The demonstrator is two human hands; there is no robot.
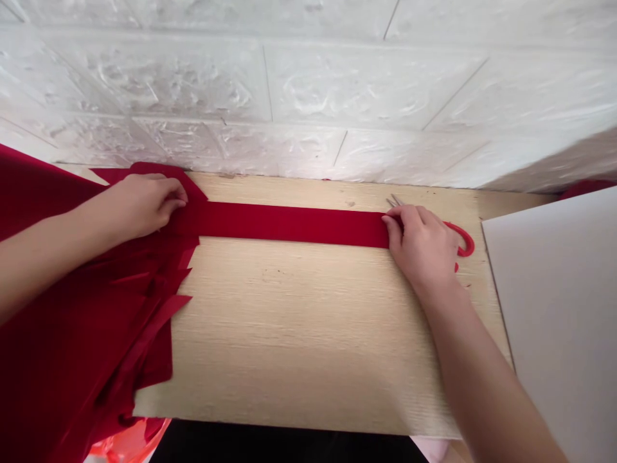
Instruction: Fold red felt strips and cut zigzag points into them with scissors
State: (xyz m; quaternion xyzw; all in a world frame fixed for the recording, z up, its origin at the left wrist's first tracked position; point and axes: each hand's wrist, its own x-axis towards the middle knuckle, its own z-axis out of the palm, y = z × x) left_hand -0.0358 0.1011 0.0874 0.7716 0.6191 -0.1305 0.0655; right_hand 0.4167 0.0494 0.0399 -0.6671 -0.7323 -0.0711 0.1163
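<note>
A long flat red fabric strip lies straight across the pale wooden tabletop. Its right end is pinched between the thumb and fingers of my right hand. Beneath that same hand sit scissors with red handles; their metal tips show beyond my knuckles, and the middle is covered. Over the strip's left end, my left hand is closed, thumb and index finger curled close together. Whether it grips the cloth cannot be made out. Around and below my left wrist spreads a heap of red fabric with loose, pointed scraps.
A white textured brick-pattern wall runs along the back edge of the wooden table. To the right stands a white panel or board. An orange-red plastic bag shows below the front left edge.
</note>
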